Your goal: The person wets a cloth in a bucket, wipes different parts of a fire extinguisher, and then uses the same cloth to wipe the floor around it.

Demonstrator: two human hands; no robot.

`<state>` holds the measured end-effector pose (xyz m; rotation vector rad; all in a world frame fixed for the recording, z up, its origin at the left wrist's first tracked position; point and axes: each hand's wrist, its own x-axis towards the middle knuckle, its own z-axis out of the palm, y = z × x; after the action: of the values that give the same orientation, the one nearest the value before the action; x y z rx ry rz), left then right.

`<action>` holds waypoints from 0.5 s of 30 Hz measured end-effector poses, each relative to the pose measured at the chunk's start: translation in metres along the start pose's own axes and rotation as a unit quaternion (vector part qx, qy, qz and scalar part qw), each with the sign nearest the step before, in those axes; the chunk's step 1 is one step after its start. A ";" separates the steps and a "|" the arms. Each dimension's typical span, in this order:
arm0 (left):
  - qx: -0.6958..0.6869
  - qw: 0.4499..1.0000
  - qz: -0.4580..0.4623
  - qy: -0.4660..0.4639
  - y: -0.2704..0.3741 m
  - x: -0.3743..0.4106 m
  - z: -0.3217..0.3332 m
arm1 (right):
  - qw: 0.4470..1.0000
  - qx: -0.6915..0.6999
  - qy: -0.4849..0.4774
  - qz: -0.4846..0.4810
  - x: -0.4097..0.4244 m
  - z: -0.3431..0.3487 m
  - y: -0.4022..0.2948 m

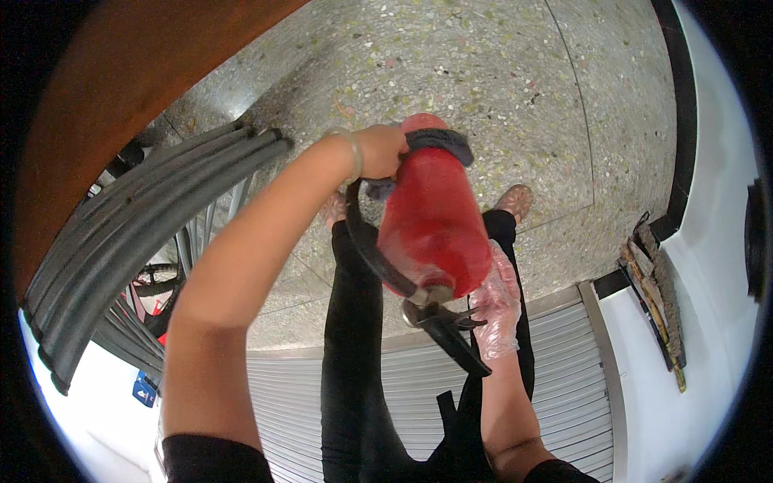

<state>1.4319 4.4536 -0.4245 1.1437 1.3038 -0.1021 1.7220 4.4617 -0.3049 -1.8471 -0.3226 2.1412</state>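
A red fire extinguisher (432, 211) is held off the floor in front of my legs, its valve end towards me and its base away from me. My left hand (381, 152) presses a dark grey cloth (439, 141) around the cylinder near its base. My right hand (498, 305), in a clear plastic glove, supports the cylinder from the right by the valve. The black lever handle (456, 344) points down towards my lap. A black hose (362, 232) curves along the cylinder's left side. My right fingers are partly hidden behind the cylinder.
Bundled dark grey tubes (175, 199) stand at the left beside a brown panel (121, 72). Below them, a wheel (158, 279) shows. A ribbed metal shutter (284, 404) lies near my legs. Sticks and a brush-like thing (655, 296) lean on the right white wall (718, 253).
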 end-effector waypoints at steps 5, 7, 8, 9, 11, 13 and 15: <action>0.182 0.979 -0.088 -0.028 -0.008 0.050 0.006 | 0.998 0.028 -0.041 -0.030 0.004 -0.005 -0.003; 0.214 0.965 -0.137 0.069 -0.027 0.049 0.006 | 0.998 0.018 -0.045 -0.032 0.005 -0.012 -0.007; 0.192 0.956 -0.157 0.159 -0.040 0.041 0.002 | 0.998 0.031 -0.046 -0.035 0.007 -0.017 -0.008; 0.183 0.934 -0.178 0.250 -0.048 0.029 -0.004 | 0.997 0.044 -0.044 -0.038 0.008 -0.023 -0.007; 0.106 0.894 -0.213 0.379 -0.034 0.012 -0.023 | 0.998 0.052 -0.014 -0.037 0.012 -0.033 -0.012; -0.176 0.854 -0.184 0.454 -0.083 -0.043 -0.020 | 0.997 0.055 -0.040 -0.029 0.005 -0.021 -0.012; -0.476 0.759 -0.163 0.412 -0.070 -0.073 -0.014 | 0.997 0.058 -0.037 -0.031 0.007 -0.026 -0.015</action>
<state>1.3536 4.3914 -0.4071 -0.0017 1.9573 0.8292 1.7476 4.4773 -0.3102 -1.6763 -0.2607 2.1429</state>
